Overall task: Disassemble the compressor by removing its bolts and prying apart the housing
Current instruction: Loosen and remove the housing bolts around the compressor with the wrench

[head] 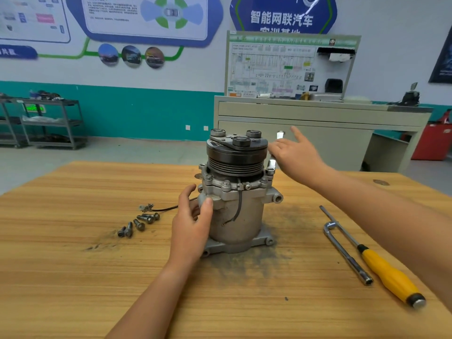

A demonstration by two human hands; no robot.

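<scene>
Loose steel bolts [139, 223] lie out; my left hand [193, 221] grips the grey metal compressor [242, 216], right hand [296, 155] clasps a silver wrench [272, 165] (flange bolts [226, 185] remain).

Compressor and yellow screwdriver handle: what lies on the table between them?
Head view: an L-shaped socket wrench lies between the compressor and the yellow screwdriver handle, its bend against the screwdriver's shaft.

I see the grey metal cylindrical compressor [234, 211] standing upright in the middle of the wooden table [73, 265]. Loose steel bolts [139, 222] lie in a cluster to its left. Well apart on its right lies an L-shaped steel socket wrench [347, 255], with a yellow-handled screwdriver [386, 272] just beside it, further right. A beige metal cabinet [318, 123] stands behind the table on the far right.
</scene>
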